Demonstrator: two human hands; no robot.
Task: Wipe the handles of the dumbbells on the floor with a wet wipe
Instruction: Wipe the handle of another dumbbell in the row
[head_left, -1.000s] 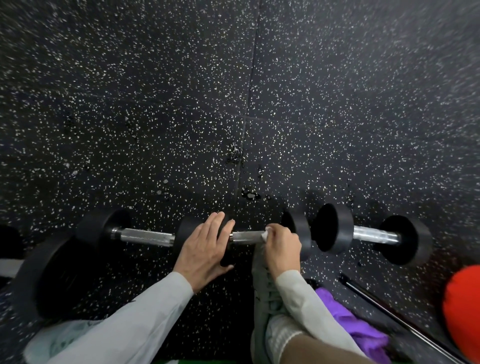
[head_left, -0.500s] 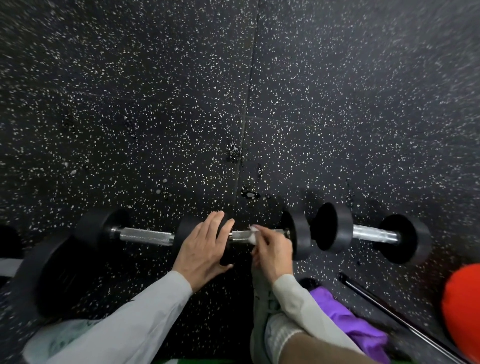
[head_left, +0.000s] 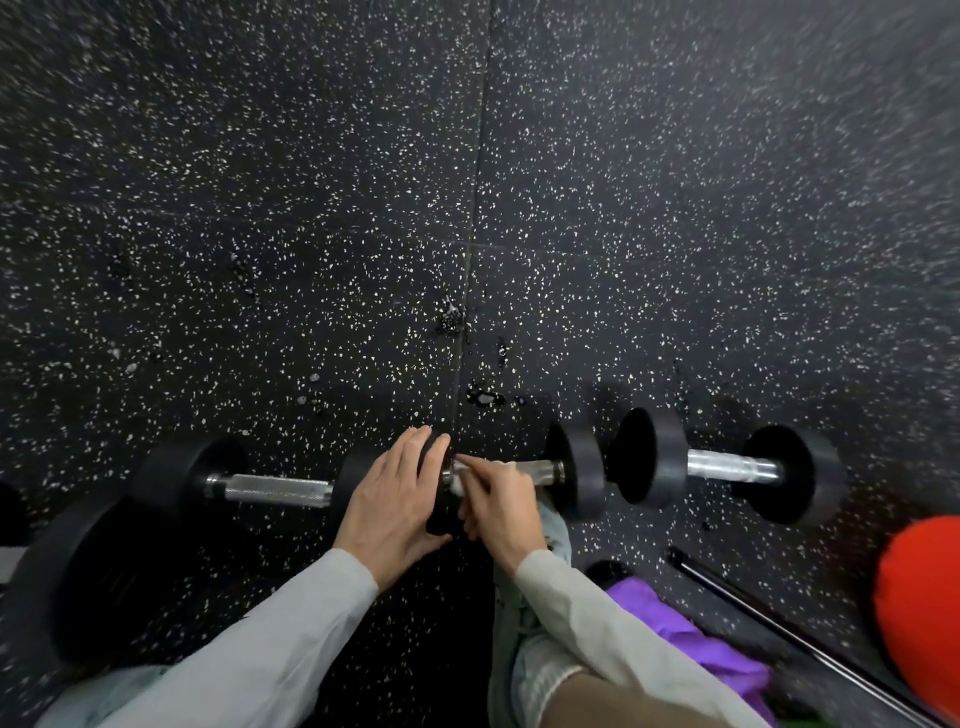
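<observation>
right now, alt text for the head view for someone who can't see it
Seen from above, a person's right hand rubs a white wipe along the middle dumbbell's steel handle while the left hand rests flat on its left weight. It lies in a row with two more dumbbells on a black speckled floor; a purple cloth and red ball sit at lower right.

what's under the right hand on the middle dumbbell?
A white wipe pinched by the right hand against the middle dumbbell's handle. The handle's left part is covered; only its right end shows.
</observation>
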